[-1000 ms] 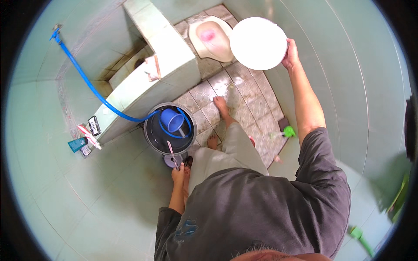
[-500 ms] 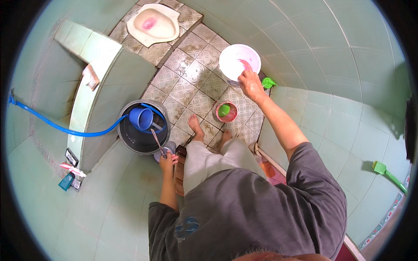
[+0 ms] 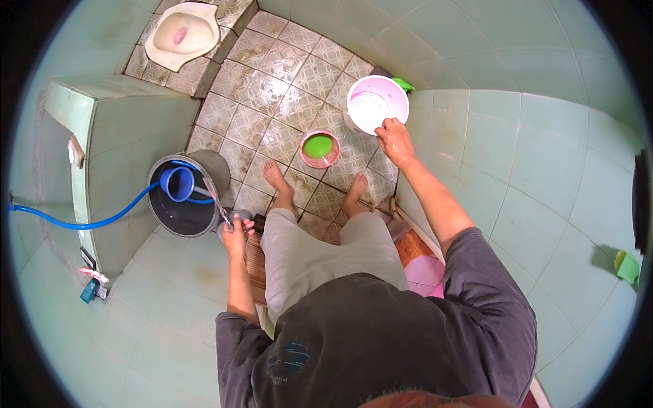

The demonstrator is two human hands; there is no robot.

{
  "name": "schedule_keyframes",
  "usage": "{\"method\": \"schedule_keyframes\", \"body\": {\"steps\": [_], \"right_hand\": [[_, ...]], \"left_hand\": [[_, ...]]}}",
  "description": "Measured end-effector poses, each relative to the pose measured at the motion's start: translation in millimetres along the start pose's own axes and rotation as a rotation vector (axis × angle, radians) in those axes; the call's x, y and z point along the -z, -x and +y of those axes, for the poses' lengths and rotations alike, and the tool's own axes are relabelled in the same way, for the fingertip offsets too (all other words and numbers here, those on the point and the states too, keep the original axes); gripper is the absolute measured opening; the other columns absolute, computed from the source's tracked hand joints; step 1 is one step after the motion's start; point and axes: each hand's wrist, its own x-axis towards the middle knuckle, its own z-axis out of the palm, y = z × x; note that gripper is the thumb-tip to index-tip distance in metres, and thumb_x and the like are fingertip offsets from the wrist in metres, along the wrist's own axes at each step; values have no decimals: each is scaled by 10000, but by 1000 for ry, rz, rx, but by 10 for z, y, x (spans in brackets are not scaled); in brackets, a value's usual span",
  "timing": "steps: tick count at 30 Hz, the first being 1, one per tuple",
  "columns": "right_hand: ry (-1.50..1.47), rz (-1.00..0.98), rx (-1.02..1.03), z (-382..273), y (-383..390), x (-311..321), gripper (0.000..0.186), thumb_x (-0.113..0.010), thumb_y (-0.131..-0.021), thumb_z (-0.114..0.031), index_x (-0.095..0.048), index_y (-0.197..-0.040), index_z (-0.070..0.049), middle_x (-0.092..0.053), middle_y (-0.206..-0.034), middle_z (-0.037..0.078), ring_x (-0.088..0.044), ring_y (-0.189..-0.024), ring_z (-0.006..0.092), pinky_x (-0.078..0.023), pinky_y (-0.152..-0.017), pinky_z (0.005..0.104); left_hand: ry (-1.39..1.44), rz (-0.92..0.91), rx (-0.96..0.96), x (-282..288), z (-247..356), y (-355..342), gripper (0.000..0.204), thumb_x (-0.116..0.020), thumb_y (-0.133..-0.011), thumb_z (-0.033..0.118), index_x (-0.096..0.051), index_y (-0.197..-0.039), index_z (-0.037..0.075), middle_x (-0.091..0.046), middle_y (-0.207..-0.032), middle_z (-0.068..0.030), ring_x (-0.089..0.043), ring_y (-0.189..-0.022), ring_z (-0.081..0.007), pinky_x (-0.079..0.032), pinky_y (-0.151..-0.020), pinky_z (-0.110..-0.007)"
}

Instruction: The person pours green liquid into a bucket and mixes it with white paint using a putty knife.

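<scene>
My right hand point(image 3: 396, 144) is closed on the near rim of a white bucket point(image 3: 377, 102) with pink inside, low by the right wall. My left hand point(image 3: 235, 231) is closed on a thin, shiny, pinkish stick point(image 3: 216, 200), its exact kind unclear, beside a large dark bucket point(image 3: 163, 211). A blue dipper point(image 3: 177, 183) and a blue hose point(image 3: 95, 224) are in that bucket. A small reddish tub point(image 3: 326, 160) with bright green contents point(image 3: 317, 145) sits on the tiled floor point(image 3: 265, 95) in front of my feet.
A squat toilet point(image 3: 182, 37) is on a raised step at back left. A tiled partition point(image 3: 136, 122) stands left, with toiletries point(image 3: 92, 285) at its near end. A green brush point(image 3: 626, 267) is at the far right; a green object point(image 3: 403, 83) lies behind the white bucket.
My right hand has brought the white bucket down from raised at upper right to low by the wall. The small reddish tub has come into view. The camera's view has shifted.
</scene>
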Motion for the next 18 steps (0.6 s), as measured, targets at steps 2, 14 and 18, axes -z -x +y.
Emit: {"method": "schedule_keyframes", "body": {"steps": [2, 14, 18], "right_hand": [[-19, -6, -18, 281, 246, -177, 167, -719, -747, -88, -712, -911, -114, -564, -960, 68, -546, -1014, 260, -462, -883, 403], [-5, -65, 28, 1197, 494, -1443, 141, -659, -804, -115, -745, -916, -112, -591, -974, 84, -557, -1027, 268, -465, -884, 408], [-49, 7, 90, 1319, 57, -2024, 153, -635, -816, -115, -744, -923, -101, -600, -986, 89, -559, -1037, 273, -462, -887, 409]], "left_hand": [[15, -2, -19, -281, -16, 222, 321, -596, -1034, 278, -526, -1078, -32, -694, -916, -168, -744, -776, -259, -623, -584, -342], [-24, -153, -160, -1650, -85, -156, 383, -608, -1024, 333, -552, -1082, -42, -691, -983, -186, -742, -868, -298, -624, -679, -379], [-3, -173, -267, -1942, -48, -854, 376, -606, -1027, 329, -564, -1054, -44, -698, -975, -179, -745, -855, -286, -625, -676, -367]]}}
